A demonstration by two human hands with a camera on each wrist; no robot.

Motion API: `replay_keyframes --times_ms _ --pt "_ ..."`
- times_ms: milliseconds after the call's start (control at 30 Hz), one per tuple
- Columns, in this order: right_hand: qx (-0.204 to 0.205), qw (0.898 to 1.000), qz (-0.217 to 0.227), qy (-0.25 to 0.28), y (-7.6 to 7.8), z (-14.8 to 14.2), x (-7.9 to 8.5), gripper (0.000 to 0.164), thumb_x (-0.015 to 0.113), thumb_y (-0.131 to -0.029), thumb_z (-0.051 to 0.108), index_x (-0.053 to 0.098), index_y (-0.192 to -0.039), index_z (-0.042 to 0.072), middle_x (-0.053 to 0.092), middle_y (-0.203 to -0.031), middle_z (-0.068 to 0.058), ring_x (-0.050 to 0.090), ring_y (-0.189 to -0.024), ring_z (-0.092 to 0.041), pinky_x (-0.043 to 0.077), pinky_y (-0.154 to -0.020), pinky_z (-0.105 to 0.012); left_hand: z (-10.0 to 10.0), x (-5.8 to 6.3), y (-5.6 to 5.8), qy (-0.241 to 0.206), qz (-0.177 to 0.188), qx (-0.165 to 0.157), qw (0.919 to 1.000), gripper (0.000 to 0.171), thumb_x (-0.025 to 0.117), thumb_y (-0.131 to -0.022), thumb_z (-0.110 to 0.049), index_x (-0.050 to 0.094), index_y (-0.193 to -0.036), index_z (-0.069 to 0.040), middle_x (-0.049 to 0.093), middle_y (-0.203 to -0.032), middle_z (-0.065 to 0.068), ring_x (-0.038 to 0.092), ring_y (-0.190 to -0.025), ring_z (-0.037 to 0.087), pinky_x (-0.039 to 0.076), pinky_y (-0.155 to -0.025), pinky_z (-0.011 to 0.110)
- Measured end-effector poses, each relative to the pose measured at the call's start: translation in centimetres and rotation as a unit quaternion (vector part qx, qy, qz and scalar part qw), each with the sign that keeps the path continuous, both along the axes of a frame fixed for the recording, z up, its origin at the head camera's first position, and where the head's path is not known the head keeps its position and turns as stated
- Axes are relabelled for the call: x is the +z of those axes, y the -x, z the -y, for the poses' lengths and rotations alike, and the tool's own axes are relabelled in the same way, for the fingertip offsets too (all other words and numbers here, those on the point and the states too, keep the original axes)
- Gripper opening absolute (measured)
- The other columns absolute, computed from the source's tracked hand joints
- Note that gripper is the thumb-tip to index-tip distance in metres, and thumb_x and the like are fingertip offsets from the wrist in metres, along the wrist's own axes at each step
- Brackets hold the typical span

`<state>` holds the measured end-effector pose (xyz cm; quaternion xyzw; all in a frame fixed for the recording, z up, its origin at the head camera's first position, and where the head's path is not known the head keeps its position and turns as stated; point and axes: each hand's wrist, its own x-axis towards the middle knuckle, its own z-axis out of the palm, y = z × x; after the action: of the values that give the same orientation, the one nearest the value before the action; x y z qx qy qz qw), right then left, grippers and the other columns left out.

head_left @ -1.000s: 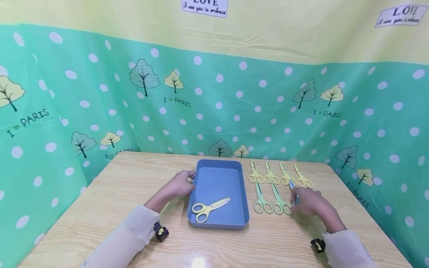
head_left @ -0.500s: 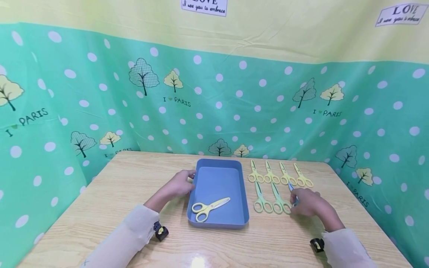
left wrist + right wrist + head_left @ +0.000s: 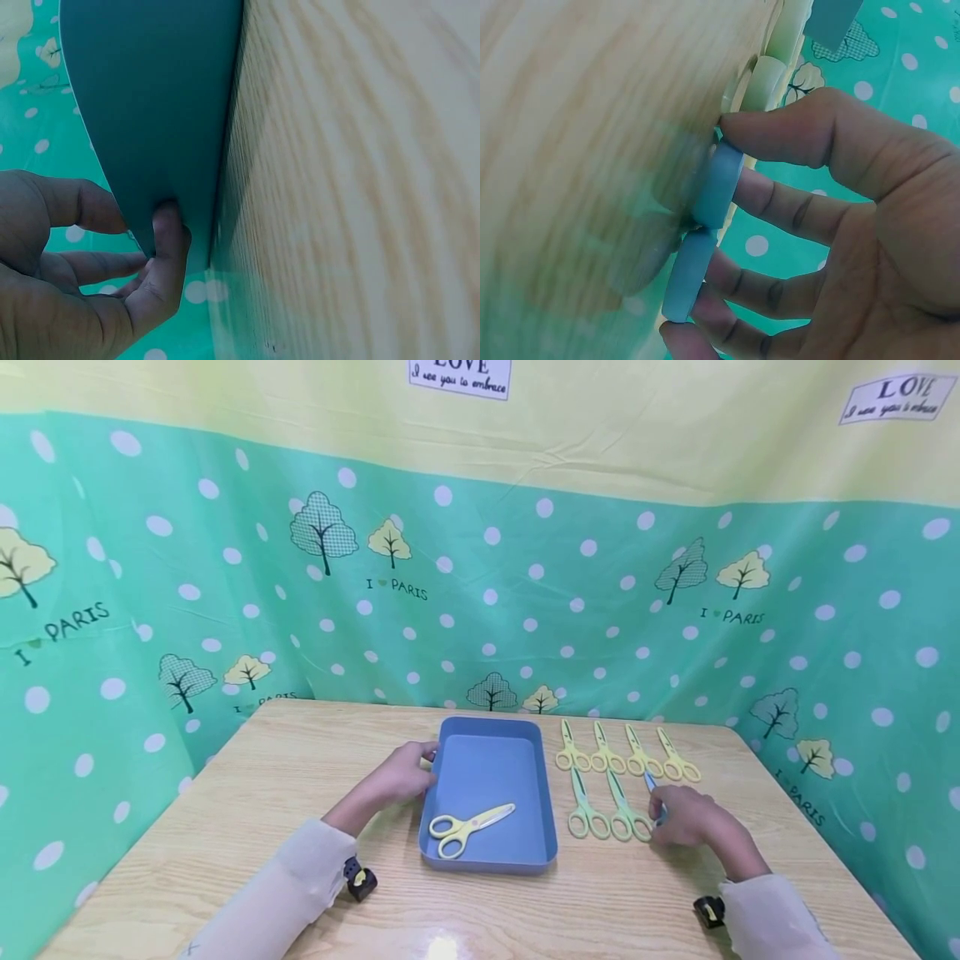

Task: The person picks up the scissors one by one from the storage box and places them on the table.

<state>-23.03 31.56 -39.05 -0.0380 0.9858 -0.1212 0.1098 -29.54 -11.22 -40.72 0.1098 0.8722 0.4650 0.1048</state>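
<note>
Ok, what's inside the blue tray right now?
One pair of yellow scissors lies in the tray, toward its near end; the rest of the floor is bare. The near wall hides a thin strip of floor. The left hand grips the tray's left rim.

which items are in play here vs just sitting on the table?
In play:
- blue scissors, pinched at the handles by the right hand
- blue tray, its far left corner held by the left hand
- yellow scissors in the tray

Lying about:
- four yellow scissors, back row
- two green scissors

Eight scissors [image 3: 600, 758], one tray [image 3: 489, 862]
</note>
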Motion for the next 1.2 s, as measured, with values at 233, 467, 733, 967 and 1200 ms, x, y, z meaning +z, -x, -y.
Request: replay_keyframes --times_ms 233,467,733,967,1200 --pt "0.002 0.999 0.021 0.024 -0.2 0.0 0.0 0.028 0.072 -0.067 0.013 0.057 -0.091 0.01 0.05 -0.075 -0.005 0.047 -0.066 -0.021 0.036 -0.056 -0.032 0.0 0.1 -0.1 -0.002 -0.001 0.0 1.0 0.066 0.052 -0.075 0.009 0.043 -0.14 0.0 0.054 -0.117 0.019 0.057 -0.066 0.02 0.049 -0.054 0.032" --pt "0.013 1.0 0.018 0.0 -0.1 0.2 0.6 0.033 0.075 -0.064 0.016 0.058 -0.092 0.012 0.051 -0.079 -0.005 0.046 -0.072 -0.025 0.035 -0.061 -0.036 0.1 0.0 -0.2 0.002 0.002 0.004 1.0 0.065 0.052 -0.076 0.008 0.044 -0.14 -0.001 0.054 -0.117 0.018 0.056 -0.065 0.019 0.048 -0.053 0.03" --pt "0.012 1.0 -0.014 -0.019 -0.7 1.4 1.9 0.04 0.075 -0.072 0.017 0.06 -0.107 0.008 0.053 -0.097 -0.013 0.042 -0.085 -0.036 0.042 -0.061 -0.04 0.0 0.1 -0.1 0.003 -0.004 0.001 1.0 0.067 0.052 -0.076 0.008 0.041 -0.141 0.0 0.054 -0.123 0.02 0.057 -0.063 0.021 0.05 -0.054 0.033" --pt "0.017 0.996 -0.087 -0.017 -1.1 3.4 2.3 0.049 0.071 -0.08 0.03 0.057 -0.12 0.006 0.053 -0.108 -0.02 0.046 -0.093 -0.041 0.044 -0.063 -0.055 0.1 0.2 -0.1 0.008 -0.006 0.007 0.9999 0.068 0.052 -0.075 0.008 0.041 -0.142 0.0 0.054 -0.122 0.02 0.056 -0.061 0.019 0.049 -0.053 0.031" --pt "0.037 0.992 -0.115 -0.02 -0.7 6.0 1.8 0.058 0.068 -0.083 0.038 0.052 -0.131 0.009 0.052 -0.119 -0.023 0.047 -0.102 -0.044 0.043 -0.073 -0.061 0.0 0.1 0.0 0.012 -0.006 0.006 0.9999 0.069 0.052 -0.074 0.008 0.04 -0.142 0.0 0.053 -0.123 0.019 0.052 -0.058 0.017 0.046 -0.05 0.028"
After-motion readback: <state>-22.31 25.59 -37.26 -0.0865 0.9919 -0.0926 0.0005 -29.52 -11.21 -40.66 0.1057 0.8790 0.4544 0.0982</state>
